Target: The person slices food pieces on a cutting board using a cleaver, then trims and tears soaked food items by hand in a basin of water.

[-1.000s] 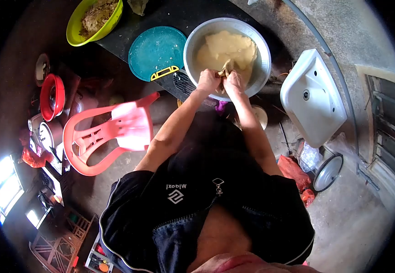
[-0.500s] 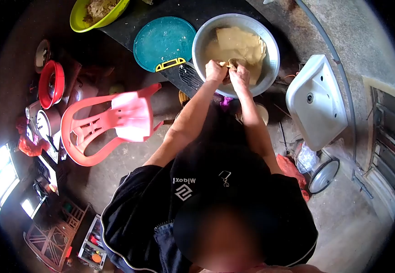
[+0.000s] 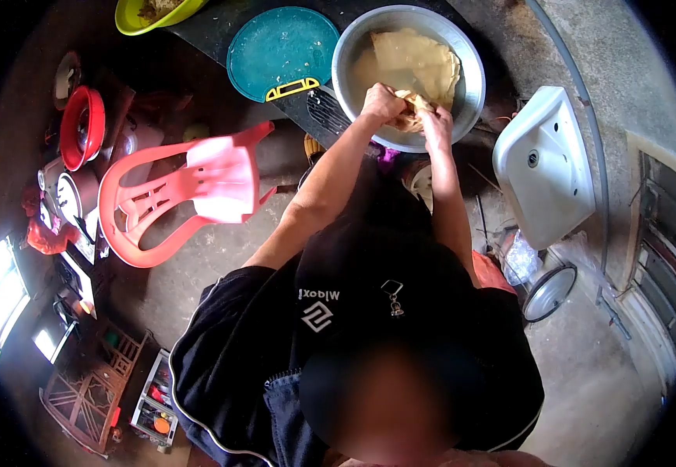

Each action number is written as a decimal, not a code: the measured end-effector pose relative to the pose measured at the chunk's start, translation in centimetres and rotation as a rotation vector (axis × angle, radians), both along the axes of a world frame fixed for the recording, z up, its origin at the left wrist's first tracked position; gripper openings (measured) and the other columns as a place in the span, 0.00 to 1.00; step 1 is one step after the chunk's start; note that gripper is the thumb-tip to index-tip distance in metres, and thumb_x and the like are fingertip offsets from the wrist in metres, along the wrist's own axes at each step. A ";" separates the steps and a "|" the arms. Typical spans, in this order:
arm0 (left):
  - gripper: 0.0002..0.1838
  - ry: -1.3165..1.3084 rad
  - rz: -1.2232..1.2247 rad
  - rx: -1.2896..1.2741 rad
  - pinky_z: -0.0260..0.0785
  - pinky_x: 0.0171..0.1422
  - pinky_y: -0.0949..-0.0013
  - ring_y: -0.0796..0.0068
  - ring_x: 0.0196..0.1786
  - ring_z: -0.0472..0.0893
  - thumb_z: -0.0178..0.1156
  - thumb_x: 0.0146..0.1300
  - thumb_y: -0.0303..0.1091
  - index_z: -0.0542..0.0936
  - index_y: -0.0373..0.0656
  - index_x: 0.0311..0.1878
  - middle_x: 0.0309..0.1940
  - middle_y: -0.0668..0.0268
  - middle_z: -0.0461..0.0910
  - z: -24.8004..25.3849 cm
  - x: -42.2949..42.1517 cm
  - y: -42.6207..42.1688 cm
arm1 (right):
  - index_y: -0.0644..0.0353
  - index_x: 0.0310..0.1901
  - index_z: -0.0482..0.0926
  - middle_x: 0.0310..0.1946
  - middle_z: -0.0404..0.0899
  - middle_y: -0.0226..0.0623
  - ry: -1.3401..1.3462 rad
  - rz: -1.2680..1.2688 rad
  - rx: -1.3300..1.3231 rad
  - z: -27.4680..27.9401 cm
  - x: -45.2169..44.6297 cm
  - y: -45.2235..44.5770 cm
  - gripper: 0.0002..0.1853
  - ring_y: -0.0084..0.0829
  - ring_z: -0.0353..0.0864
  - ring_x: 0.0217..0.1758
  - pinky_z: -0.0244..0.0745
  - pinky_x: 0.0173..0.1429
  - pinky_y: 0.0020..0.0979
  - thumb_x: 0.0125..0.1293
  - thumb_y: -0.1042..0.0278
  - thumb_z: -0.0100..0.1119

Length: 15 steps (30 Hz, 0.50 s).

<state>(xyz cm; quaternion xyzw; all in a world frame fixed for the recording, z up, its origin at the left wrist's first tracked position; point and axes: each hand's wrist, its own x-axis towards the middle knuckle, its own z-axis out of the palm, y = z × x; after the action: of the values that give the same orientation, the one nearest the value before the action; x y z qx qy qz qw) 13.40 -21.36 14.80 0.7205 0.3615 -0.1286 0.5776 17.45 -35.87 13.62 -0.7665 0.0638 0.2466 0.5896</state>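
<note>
A grey metal basin (image 3: pixel 474 78) holds cloudy water with pale yellow, flat sheets of tofu skin (image 3: pixel 416 58) lying in it. Over the basin's near side, my left hand (image 3: pixel 383 103) grips one end of a crumpled tofu skin sheet (image 3: pixel 410 114). My right hand (image 3: pixel 436 124) is closed on the other end, close to the near right rim. The bunched sheet spans the gap between both hands, and its lower folds are partly hidden by them.
Left of the basin, a teal round board (image 3: pixel 282 50) with a yellow handle lies on the black table (image 3: pixel 217 39). A lime green bowl (image 3: pixel 139 19) with food stands farther left. A pink plastic chair (image 3: pixel 217 183) is at my left, a white sink (image 3: pixel 548 167) at my right.
My hands have moved apart, the right one shifting right and the left slightly forward. More of the crumpled sheet now shows between them. The whole view has shifted slightly.
</note>
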 end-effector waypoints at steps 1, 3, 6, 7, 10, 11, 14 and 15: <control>0.11 -0.034 -0.013 0.027 0.76 0.38 0.66 0.63 0.30 0.83 0.61 0.42 0.31 0.83 0.36 0.29 0.25 0.51 0.82 -0.2 0.1 -0.3 | 0.64 0.36 0.80 0.25 0.77 0.31 0.117 -0.053 -0.011 1.2 0.2 0.1 0.11 0.25 0.76 0.25 0.69 0.24 0.26 0.48 0.73 0.59; 0.11 -0.097 -0.041 0.083 0.76 0.38 0.66 0.62 0.31 0.83 0.61 0.42 0.31 0.83 0.36 0.29 0.25 0.51 0.82 -0.3 0.1 -0.6 | 0.63 0.34 0.78 0.23 0.76 0.29 0.256 -0.079 0.197 0.7 0.7 -0.9 0.10 0.20 0.73 0.19 0.60 0.17 0.20 0.46 0.75 0.58; 0.12 -0.094 -0.007 0.027 0.75 0.41 0.65 0.60 0.32 0.83 0.60 0.42 0.32 0.83 0.35 0.30 0.26 0.50 0.81 0.8 -0.6 -0.7 | 0.63 0.34 0.77 0.23 0.75 0.29 0.297 -0.070 0.241 0.8 1.1 -1.3 0.11 0.21 0.72 0.19 0.61 0.18 0.21 0.46 0.75 0.57; 0.12 -0.099 -0.013 0.038 0.75 0.41 0.65 0.59 0.32 0.83 0.59 0.42 0.32 0.83 0.35 0.30 0.26 0.50 0.81 0.9 -0.4 -0.6 | 0.63 0.34 0.77 0.23 0.75 0.29 0.269 -0.058 0.252 0.2 1.3 -1.1 0.11 0.21 0.72 0.20 0.62 0.19 0.22 0.46 0.76 0.57; 0.15 -0.039 -0.194 0.133 0.74 0.47 0.64 0.56 0.39 0.82 0.62 0.43 0.35 0.83 0.37 0.35 0.32 0.49 0.82 1.8 -0.3 -0.3 | 0.65 0.34 0.77 0.23 0.77 0.36 0.035 0.069 -0.030 0.2 0.8 -0.7 0.10 0.32 0.77 0.28 0.69 0.30 0.31 0.48 0.72 0.56; 0.16 -0.034 -0.251 0.207 0.74 0.48 0.64 0.56 0.41 0.82 0.62 0.44 0.35 0.82 0.37 0.36 0.33 0.49 0.81 2.2 -0.6 -0.6 | 0.65 0.34 0.77 0.24 0.78 0.42 -0.082 0.164 -0.172 -2.2 1.0 -1.3 0.10 0.37 0.79 0.30 0.70 0.34 0.35 0.50 0.70 0.55; 0.18 -0.106 -0.336 0.293 0.73 0.51 0.62 0.53 0.45 0.80 0.62 0.44 0.37 0.82 0.37 0.38 0.36 0.48 0.81 2.4 -0.4 -0.7 | 0.63 0.41 0.76 0.35 0.77 0.59 -0.439 0.494 -0.486 3.3 0.4 -0.3 0.14 0.58 0.76 0.42 0.71 0.47 0.47 0.55 0.66 0.52; 0.18 -0.122 -0.361 0.298 0.73 0.51 0.61 0.53 0.46 0.80 0.62 0.44 0.37 0.82 0.37 0.38 0.37 0.47 0.80 1.7 -0.3 -0.5 | 0.64 0.43 0.75 0.35 0.78 0.59 -0.478 0.558 -0.478 3.6 0.5 -0.5 0.15 0.58 0.76 0.43 0.71 0.47 0.48 0.56 0.65 0.52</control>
<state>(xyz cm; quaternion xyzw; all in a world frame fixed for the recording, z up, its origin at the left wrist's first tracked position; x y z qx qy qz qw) 13.11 -21.86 16.49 0.8571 0.2064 -0.1310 0.4535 17.98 -36.33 17.18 -0.9049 -0.2286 0.1904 0.3045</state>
